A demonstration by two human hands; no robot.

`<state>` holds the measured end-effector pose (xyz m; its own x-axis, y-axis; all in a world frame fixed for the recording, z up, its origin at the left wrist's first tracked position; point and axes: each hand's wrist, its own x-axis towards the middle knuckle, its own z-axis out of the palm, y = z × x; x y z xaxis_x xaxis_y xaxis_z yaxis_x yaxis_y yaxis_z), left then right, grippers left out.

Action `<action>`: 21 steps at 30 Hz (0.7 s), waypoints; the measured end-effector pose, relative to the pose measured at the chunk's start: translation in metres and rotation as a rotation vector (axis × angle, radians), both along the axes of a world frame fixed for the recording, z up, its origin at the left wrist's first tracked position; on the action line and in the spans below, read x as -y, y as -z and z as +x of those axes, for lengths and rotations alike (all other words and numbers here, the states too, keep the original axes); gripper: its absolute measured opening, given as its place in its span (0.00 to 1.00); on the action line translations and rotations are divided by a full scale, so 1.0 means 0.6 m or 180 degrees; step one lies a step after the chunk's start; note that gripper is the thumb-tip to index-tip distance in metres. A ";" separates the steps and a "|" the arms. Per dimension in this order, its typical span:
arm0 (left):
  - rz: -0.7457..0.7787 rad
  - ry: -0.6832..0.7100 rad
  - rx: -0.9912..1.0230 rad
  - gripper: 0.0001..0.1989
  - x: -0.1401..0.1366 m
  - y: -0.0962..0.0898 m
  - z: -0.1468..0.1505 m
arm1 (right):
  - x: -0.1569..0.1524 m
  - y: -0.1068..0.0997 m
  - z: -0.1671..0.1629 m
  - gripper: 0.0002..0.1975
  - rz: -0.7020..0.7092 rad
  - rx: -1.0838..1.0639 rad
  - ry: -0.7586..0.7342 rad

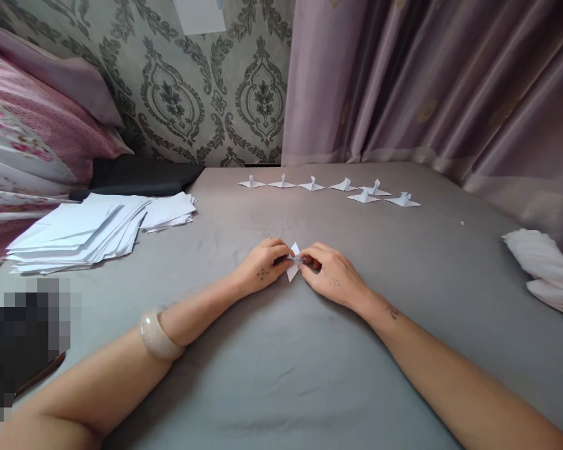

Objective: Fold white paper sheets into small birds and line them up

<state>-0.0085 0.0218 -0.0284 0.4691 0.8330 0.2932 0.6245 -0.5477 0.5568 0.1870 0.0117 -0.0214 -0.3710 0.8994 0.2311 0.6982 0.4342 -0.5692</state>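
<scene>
A small folded white paper figure [293, 269] is pinched between my two hands over the middle of the grey sheet. My left hand [265, 265] grips its left side between thumb and fingers. On the opposite side, my right hand [331, 270] holds it in the same kind of pinch. Pointed paper tips stick out above and below the fingers, while the middle folds are partly hidden by them. Farther back, several similar folded paper figures [311, 184] stand in a row, with a few more [404, 200] toward the right.
A stack of white paper sheets [70, 231] lies at the left, beside a smaller pile [171, 211]. Behind them is a black flat item [145, 172]. White crumpled cloth [542, 262] lies at the right edge. A patterned wall [216, 94] and mauve curtain [380, 81] bound the far side.
</scene>
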 end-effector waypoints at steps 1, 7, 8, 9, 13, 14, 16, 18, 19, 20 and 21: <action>-0.0014 -0.0046 -0.0006 0.06 -0.001 0.000 0.000 | -0.001 0.001 -0.002 0.06 0.0006 0.0078 -0.0006; 0.0210 -0.0160 -0.0318 0.08 -0.010 -0.003 0.004 | -0.007 0.001 -0.001 0.09 0.0112 0.0274 0.0049; 0.0291 -0.0133 -0.0364 0.08 -0.013 -0.003 0.006 | -0.009 0.001 0.000 0.09 0.0143 0.0299 0.0063; 0.0327 -0.0105 -0.0387 0.08 -0.015 -0.003 0.008 | -0.011 0.001 0.002 0.09 0.0146 0.0325 0.0081; -0.0146 -0.0087 -0.0146 0.06 -0.023 -0.005 0.012 | -0.020 0.002 0.004 0.07 -0.0124 0.0315 0.0151; -0.0313 -0.0116 -0.0043 0.06 -0.024 -0.007 0.012 | -0.021 0.002 0.004 0.06 -0.0195 0.0294 0.0180; -0.0558 -0.0141 0.0088 0.06 -0.027 -0.010 0.013 | -0.022 0.001 0.001 0.06 -0.0263 0.0297 0.0228; -0.0641 -0.0129 0.0087 0.07 -0.029 -0.014 0.013 | -0.021 0.001 -0.003 0.06 -0.0228 0.0377 0.0277; -0.0631 -0.0121 0.0060 0.07 -0.029 -0.015 0.013 | -0.019 0.000 -0.005 0.07 -0.0193 0.0433 0.0304; -0.0603 -0.0115 0.0033 0.08 -0.030 -0.015 0.013 | -0.018 0.000 -0.006 0.07 -0.0161 0.0484 0.0322; -0.0568 -0.0113 0.0019 0.08 -0.030 -0.015 0.013 | -0.017 0.000 -0.006 0.07 -0.0142 0.0516 0.0324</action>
<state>-0.0004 0.0396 -0.0196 0.4372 0.8881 0.1419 0.6380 -0.4175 0.6471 0.1834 0.0222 -0.0212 -0.3067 0.9422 0.1348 0.8213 0.3336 -0.4628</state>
